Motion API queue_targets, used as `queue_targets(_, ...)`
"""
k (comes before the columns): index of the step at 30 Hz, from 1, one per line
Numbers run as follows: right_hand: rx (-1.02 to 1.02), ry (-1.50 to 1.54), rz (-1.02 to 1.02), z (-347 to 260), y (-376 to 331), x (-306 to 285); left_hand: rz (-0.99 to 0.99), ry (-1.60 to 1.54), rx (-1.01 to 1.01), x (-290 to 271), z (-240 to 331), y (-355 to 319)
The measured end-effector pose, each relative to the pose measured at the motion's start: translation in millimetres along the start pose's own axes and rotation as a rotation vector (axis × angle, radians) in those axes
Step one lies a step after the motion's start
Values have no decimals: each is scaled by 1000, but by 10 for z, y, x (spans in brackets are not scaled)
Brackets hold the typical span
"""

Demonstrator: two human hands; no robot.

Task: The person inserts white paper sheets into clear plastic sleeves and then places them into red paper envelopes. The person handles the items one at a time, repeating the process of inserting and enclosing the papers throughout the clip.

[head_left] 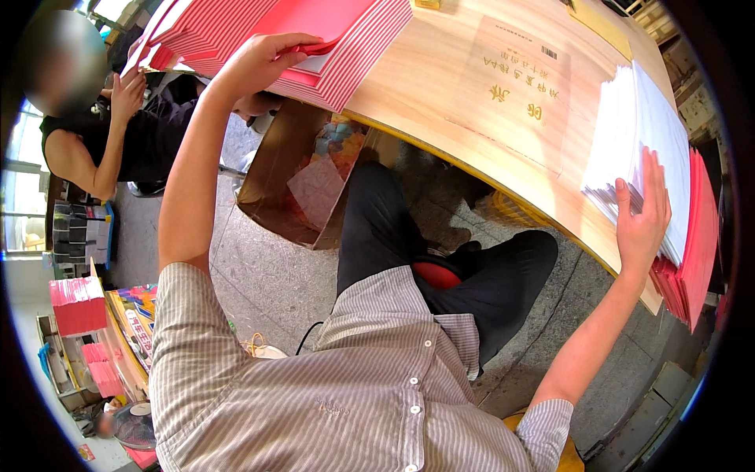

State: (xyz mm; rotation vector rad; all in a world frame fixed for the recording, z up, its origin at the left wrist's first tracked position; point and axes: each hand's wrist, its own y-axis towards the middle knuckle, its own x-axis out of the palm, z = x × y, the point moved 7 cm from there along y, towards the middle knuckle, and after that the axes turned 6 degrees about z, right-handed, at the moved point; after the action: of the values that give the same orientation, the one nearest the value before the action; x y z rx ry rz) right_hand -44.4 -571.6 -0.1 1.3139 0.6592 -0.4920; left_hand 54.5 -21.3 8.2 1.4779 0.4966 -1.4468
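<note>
At the table's far left stands a tall stack of red-and-white layered booklets (346,75). My left hand (263,64) reaches over its near edge, fingers and thumb closed on the edge of a red cover (321,48). That cover is slightly raised, and a white sheet shows beneath it. On the right, my right hand (646,208) lies flat with fingers stretched out on a fanned pile of white sheets (613,134). Beside and partly under the white pile is a stack of red sheets (694,244) at the table's right end.
The wooden table (440,71) has printed gold characters. Below its edge an open cardboard box (271,185) holds paper scraps. A person (118,149) sits at the far left, touching the same booklet stack. More red stacks (77,305) and a fan (135,429) are at the lower left.
</note>
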Motion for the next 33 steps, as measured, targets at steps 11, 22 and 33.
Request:
queue_targets(11,170,1406,-171,-2723,582,401,-37,-89,-106,-79,94,46)
queue_targets(22,562,1684,-346,-3873,909,1233,-89,-183,-163,-135,-7,87)
queue_targets(33,664,1619,-343,-3964,988,1310,-112,-190,-116,-119,-52,94)
